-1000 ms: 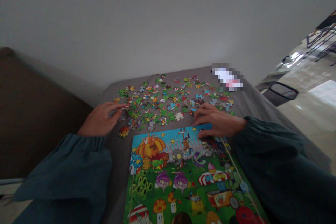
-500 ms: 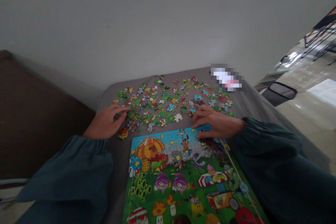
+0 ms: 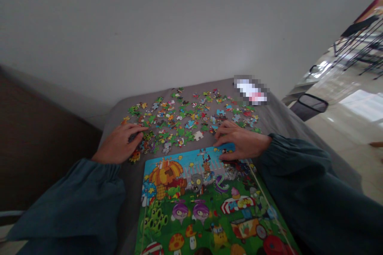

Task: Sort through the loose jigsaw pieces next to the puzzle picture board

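My left hand [image 3: 121, 143] rests palm down at the left edge of a spread of loose jigsaw pieces [image 3: 179, 131]. Its fingers are stretched toward the pieces, with the thumb apart from them, and no held piece shows. Over the far right part of a colourful cartoon puzzle board [image 3: 197, 187] lies my right hand [image 3: 241, 141]. Its fingers are bent and its thumb is spread from them, with part of the board's blue top strip showing between. A pale jigsaw piece [image 3: 198, 135] lies just beyond the board, left of my right fingertips.
Grey cloth [image 3: 275, 119] covers the surface under everything. A pixelated bright object [image 3: 251, 91] sits at the back right. Behind rises a plain wall [image 3: 179, 28], with a brown panel [image 3: 38, 139] at left. A dark-framed item [image 3: 312, 103] stands beyond the right edge.
The camera view has turned slightly, shifting the scene left. My left hand has moved a little right, toward the loose pieces. My right hand stays at the same spot on the board.
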